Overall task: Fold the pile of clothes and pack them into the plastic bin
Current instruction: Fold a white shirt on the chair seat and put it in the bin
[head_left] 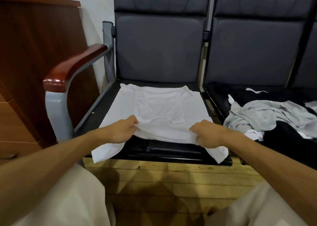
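- White T-shirt (164, 109): spread flat on the left chair seat (171, 150), part already folded over itself; no print readable on it.
- Left hand (120, 131): forearm stretched forward, thumb and curled fingers pinching the shirt's near edge on the left side.
- Right hand (209, 134): knuckles up, fingers curled round the same edge on the right side.
- Near edge lifted off the seat front; both corners hang over it.
- Grey garment (267, 116) and black clothes (288, 140): loose on the adjoining seat, right.
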`<control>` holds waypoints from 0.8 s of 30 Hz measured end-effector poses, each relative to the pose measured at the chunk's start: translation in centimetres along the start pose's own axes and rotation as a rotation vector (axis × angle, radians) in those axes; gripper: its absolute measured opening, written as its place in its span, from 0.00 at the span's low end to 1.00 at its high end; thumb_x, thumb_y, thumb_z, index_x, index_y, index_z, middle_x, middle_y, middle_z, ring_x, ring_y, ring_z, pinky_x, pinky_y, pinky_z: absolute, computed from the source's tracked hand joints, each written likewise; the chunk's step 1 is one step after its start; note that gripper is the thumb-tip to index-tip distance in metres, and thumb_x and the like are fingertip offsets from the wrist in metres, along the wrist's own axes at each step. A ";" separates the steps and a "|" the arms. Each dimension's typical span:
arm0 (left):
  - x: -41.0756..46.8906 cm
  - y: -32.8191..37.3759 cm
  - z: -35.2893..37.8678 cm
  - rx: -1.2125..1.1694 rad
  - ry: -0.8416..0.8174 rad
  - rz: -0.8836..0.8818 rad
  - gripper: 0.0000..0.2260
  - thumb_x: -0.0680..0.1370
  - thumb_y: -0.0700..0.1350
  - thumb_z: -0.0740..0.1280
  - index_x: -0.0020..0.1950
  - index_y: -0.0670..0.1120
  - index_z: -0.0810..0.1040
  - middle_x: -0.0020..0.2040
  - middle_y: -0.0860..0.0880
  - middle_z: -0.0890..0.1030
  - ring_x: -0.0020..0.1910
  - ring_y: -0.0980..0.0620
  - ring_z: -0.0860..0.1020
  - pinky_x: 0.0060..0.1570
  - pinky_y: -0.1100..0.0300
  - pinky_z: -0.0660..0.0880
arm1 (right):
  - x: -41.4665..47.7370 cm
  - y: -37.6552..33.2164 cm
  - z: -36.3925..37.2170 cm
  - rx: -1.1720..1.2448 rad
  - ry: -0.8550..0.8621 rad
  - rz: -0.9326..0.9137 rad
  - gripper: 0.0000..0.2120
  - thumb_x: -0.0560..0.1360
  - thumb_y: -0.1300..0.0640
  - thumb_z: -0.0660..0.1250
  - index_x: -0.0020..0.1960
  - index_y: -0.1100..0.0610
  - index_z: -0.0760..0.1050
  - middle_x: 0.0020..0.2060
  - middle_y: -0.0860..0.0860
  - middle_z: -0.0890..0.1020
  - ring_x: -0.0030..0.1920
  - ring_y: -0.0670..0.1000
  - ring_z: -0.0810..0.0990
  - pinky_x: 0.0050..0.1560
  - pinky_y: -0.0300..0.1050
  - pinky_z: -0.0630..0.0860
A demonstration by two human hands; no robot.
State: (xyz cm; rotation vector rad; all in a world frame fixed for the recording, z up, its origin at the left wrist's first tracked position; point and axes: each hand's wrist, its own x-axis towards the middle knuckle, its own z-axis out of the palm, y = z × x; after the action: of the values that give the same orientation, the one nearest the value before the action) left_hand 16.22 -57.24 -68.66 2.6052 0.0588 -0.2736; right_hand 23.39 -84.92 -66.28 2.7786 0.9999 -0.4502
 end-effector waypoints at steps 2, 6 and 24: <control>0.6 0.5 0.2 0.002 0.035 -0.002 0.04 0.83 0.47 0.55 0.55 0.47 0.65 0.43 0.51 0.73 0.41 0.54 0.72 0.38 0.63 0.68 | 1.0 0.8 -0.2 0.106 0.030 0.085 0.05 0.76 0.62 0.57 0.43 0.56 0.65 0.56 0.58 0.76 0.53 0.57 0.75 0.50 0.45 0.71; 1.5 0.1 -0.5 0.136 0.155 -0.058 0.12 0.80 0.51 0.63 0.59 0.45 0.68 0.48 0.48 0.73 0.46 0.49 0.72 0.44 0.58 0.67 | 2.0 2.0 -0.7 0.266 0.216 0.291 0.12 0.77 0.48 0.57 0.44 0.57 0.69 0.49 0.54 0.75 0.48 0.56 0.75 0.50 0.49 0.74; -0.5 -5.8 -3.6 0.016 0.507 -0.542 0.10 0.80 0.44 0.59 0.52 0.39 0.75 0.49 0.40 0.77 0.46 0.41 0.77 0.44 0.53 0.74 | 3.8 4.3 0.2 0.245 0.349 0.592 0.12 0.78 0.64 0.55 0.61 0.62 0.68 0.57 0.60 0.77 0.56 0.60 0.77 0.48 0.47 0.71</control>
State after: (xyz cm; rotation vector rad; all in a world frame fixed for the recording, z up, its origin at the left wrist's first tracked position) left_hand 15.80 -50.38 -68.33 2.5608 0.9441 0.2107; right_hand 28.87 -85.97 -67.56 3.2444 0.1248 0.0009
